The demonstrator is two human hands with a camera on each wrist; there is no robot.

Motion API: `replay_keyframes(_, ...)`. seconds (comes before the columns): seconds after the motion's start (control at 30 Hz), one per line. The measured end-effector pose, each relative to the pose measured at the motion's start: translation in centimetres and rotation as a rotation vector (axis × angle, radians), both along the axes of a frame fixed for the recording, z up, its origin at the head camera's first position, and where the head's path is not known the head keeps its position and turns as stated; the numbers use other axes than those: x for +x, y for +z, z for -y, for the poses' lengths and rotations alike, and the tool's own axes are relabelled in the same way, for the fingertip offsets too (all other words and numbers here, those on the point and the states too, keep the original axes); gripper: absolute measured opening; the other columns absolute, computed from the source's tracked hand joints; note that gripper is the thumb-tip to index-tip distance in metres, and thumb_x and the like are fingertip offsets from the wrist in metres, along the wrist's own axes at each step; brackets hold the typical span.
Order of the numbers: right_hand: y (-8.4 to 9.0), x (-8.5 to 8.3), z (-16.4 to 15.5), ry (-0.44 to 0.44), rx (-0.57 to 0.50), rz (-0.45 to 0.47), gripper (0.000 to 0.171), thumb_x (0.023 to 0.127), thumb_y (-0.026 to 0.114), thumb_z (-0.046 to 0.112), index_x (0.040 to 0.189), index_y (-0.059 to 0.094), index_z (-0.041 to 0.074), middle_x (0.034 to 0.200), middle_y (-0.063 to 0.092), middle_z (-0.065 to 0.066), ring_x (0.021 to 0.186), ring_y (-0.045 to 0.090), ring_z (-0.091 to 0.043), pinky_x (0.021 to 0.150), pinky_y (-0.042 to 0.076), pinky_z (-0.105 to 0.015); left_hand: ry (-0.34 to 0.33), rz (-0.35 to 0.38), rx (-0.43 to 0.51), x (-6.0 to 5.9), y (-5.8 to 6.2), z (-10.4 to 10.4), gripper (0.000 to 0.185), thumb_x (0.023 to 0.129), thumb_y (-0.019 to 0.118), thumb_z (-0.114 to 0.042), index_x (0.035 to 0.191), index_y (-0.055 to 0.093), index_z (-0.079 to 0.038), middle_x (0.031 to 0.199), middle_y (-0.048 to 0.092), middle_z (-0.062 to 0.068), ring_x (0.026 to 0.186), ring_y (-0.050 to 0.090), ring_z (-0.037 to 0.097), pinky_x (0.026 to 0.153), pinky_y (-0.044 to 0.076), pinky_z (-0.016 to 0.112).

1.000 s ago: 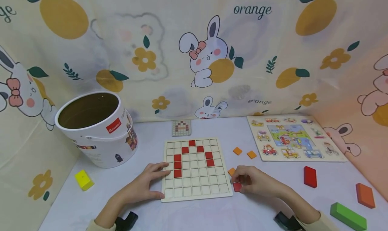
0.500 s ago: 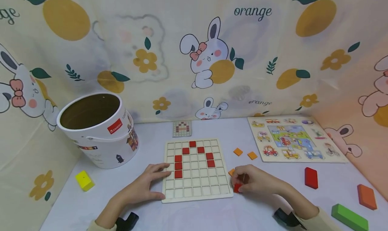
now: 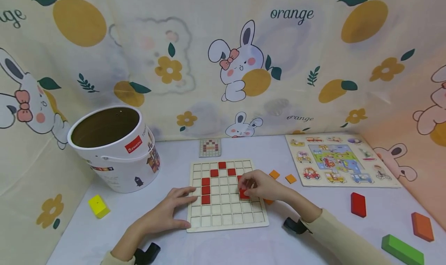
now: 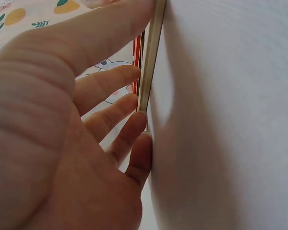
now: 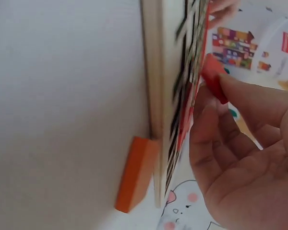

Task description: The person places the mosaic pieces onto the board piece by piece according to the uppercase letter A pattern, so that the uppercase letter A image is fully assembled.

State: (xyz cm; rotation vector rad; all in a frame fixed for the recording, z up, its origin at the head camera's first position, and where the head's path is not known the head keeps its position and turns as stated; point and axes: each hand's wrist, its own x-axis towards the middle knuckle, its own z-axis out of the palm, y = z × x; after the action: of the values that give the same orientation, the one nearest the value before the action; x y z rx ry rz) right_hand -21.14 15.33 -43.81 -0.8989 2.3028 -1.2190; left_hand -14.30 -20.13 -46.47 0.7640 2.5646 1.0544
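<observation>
The right hand [image 3: 260,185] pinches a small red square tile [image 3: 244,193] between thumb and fingertips, holding it just over the right side of a wooden grid board [image 3: 226,214]. In the right wrist view the same red square tile [image 5: 214,79] sits at the fingertips [image 5: 240,96], right against the board's face. The tile looks like a thin, rigid, very light piece with smooth painted faces; it probably handles best taken by its opposite edges, since it is too flat to grasp any other way and could slip from a loose pinch.

The left hand [image 3: 166,212] lies flat with fingers spread, pressing on the left edge of the board. The left wrist view shows these fingers [image 4: 110,86] resting along the board's thin side.

Red tiles [image 3: 206,189] already fill several cells, forming an arch; most cells are bare. Three orange tiles lie on the table to the board's right: one [image 3: 267,201] touching its edge, two [image 3: 282,176] farther back.

At far left a white cardboard bucket [image 3: 120,168] stands tilted with its mouth open; nothing shows inside its brown interior. A yellow block [image 3: 98,206] lies near it. A small pattern card [image 3: 210,147] lies beyond the board. At far right is a vehicle puzzle tray [image 3: 343,182] with its pieces seated. Near right lie red [image 3: 358,204], orange [image 3: 422,226] and green [image 3: 402,249] blocks.
</observation>
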Motion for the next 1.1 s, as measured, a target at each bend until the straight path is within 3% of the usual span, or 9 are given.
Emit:
replay_keyframes(0.57, -0.1, 1.1, 0.3, -0.041, 0.157, -0.205, 0.018, 0.084, 0.076, -0.001, 0.098, 0.078, 0.009, 0.086, 0.056, 0.004, 0.08, 0.053, -0.018, 0.067, 0.048, -0.023, -0.002, 0.007, -0.004, -0.1, 0.0, 0.1, 0.074, 0.077, 0.084, -0.044, 0.14, 0.059, -0.015, 0.157, 0.035, 0.001, 0.138, 0.031, 0.026, 0.111, 0.032, 0.06)
replay_keyframes(0.83, -0.2, 1.2, 0.2, -0.073, 0.138, -0.205, 0.018, 0.085, 0.074, -0.003, 0.098, 0.074, 0.011, 0.088, 0.061, 0.005, 0.082, 0.054, -0.016, 0.07, 0.049, -0.025, -0.004, 0.008, 0.003, -0.1, -0.1, 0.0, 0.074, 0.077, 0.083, -0.044, 0.14, 0.058, -0.014, 0.157, 0.035, 0.002, 0.138, 0.03, 0.028, 0.11, 0.032, 0.061)
replay_keyframes(1.1, -0.1, 1.2, -0.1, -0.091, 0.109, -0.134, 0.018, 0.086, 0.072, -0.003, 0.099, 0.071, 0.009, 0.091, 0.066, 0.003, 0.081, 0.056, -0.014, 0.07, 0.051, -0.025, 0.003, 0.018, 0.005, -0.1, -0.1, -0.1, 0.074, 0.077, 0.083, -0.043, 0.141, 0.058, -0.014, 0.157, 0.034, 0.001, 0.139, 0.03, 0.028, 0.11, 0.032, 0.061)
